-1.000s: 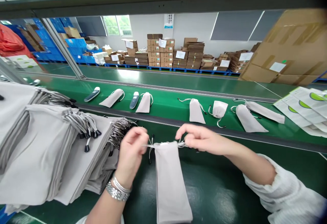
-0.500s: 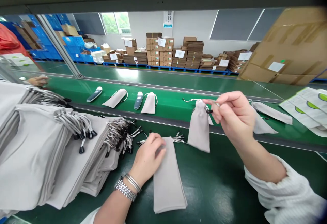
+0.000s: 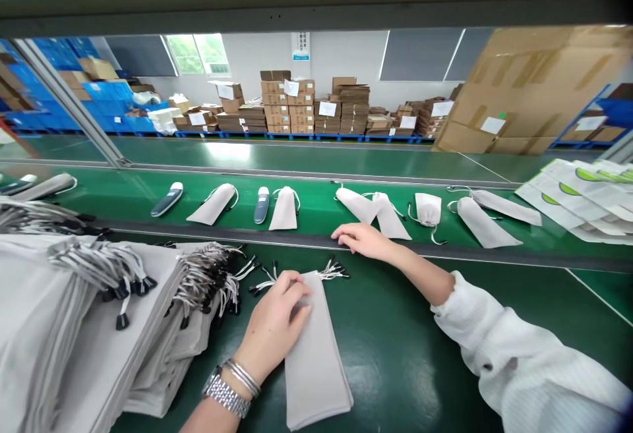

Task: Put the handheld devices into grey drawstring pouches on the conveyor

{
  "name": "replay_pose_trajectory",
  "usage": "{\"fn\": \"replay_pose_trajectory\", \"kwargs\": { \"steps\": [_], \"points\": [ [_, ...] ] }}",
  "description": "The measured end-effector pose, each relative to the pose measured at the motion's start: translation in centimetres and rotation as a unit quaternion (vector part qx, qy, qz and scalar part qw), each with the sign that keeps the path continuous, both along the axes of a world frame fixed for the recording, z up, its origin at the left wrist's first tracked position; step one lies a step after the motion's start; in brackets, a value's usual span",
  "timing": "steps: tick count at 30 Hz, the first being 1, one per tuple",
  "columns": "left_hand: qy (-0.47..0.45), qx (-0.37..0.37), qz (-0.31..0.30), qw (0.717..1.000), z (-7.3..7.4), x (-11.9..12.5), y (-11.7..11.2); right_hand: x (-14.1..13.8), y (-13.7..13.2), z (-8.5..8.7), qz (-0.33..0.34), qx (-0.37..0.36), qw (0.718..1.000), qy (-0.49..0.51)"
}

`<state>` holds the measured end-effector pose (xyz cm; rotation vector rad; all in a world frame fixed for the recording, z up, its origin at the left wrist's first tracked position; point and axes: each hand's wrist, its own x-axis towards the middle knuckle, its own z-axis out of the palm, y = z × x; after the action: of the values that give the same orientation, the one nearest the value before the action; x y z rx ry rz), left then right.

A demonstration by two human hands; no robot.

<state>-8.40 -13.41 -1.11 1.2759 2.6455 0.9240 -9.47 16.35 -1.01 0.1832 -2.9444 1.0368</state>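
My left hand (image 3: 277, 317) lies on the top of a small stack of grey drawstring pouches (image 3: 314, 357) on the green bench, its fingers curled down against the fabric. My right hand (image 3: 360, 238) rests empty at the dark edge of the conveyor belt (image 3: 316, 205), fingers stretched out flat. Just beyond it a filled grey pouch (image 3: 357, 205) lies on the belt across another pouch (image 3: 390, 215).
Large piles of empty grey pouches (image 3: 74, 327) with black-tipped cords fill the bench at left. More pouches (image 3: 283, 209) and blue-white devices (image 3: 260, 204) lie along the belt. Printed sheets (image 3: 578, 199) sit at right. Cardboard boxes (image 3: 534, 84) stand behind.
My right hand held a filled pouch up by its cord; now that pouch lies on the belt and the hand has come down empty to the belt edge. The left hand stayed on the stack.
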Motion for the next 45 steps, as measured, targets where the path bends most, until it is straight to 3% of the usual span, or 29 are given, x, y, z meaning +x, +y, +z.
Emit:
{"fn": "replay_pose_trajectory", "kwargs": {
  "steps": [3,7,34,45],
  "points": [
    [-0.002,-0.005,0.000,1.000,0.0,0.0,0.0,0.1,-0.5,-0.6,0.026,0.066,0.996,0.049],
    [0.002,-0.004,-0.002,1.000,0.0,0.1,0.0,0.1,-0.7,-1.0,0.022,0.092,0.994,0.054],
    [-0.022,-0.015,-0.003,1.000,0.1,0.6,-0.1,0.0,-0.7,-1.7,0.015,0.093,0.995,0.027],
    [-0.007,-0.029,0.013,0.999,-0.1,1.2,-0.3,0.0,-0.5,-2.7,0.016,0.095,0.995,0.009]
  ]
}}
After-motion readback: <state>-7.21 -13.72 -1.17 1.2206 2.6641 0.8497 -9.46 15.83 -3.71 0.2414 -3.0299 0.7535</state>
